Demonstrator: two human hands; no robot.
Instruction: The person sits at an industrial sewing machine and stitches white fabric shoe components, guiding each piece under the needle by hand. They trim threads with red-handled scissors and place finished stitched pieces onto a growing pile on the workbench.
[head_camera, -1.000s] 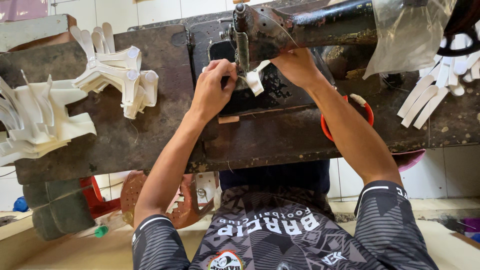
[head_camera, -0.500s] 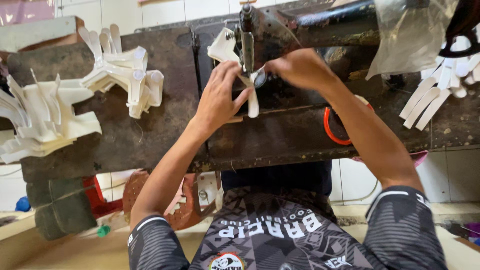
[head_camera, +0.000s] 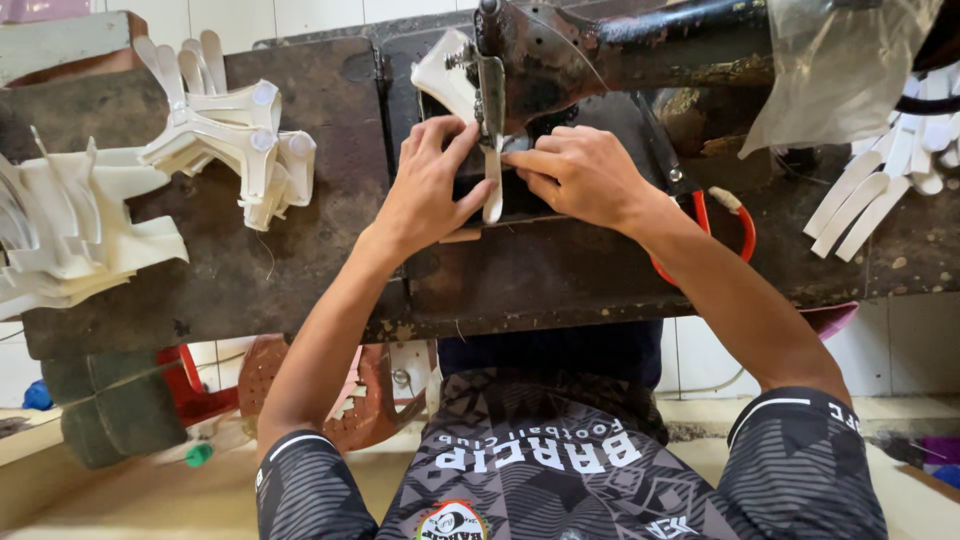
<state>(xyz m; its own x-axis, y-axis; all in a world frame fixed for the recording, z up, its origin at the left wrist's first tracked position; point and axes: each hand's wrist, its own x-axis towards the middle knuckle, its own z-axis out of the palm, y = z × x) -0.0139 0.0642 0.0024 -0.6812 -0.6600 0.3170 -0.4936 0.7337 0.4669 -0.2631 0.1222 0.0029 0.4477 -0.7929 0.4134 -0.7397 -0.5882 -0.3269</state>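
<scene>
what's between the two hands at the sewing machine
In the head view, a narrow white strip hangs under the machine's needle bar, between the left hand and right hand.

White tiled wall (head_camera: 300, 15) behind a worn dark worktable (head_camera: 250, 270) — pale floor (head_camera: 130, 500) below.

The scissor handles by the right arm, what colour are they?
Orange-red scissor handles, seen in the head view.
</scene>
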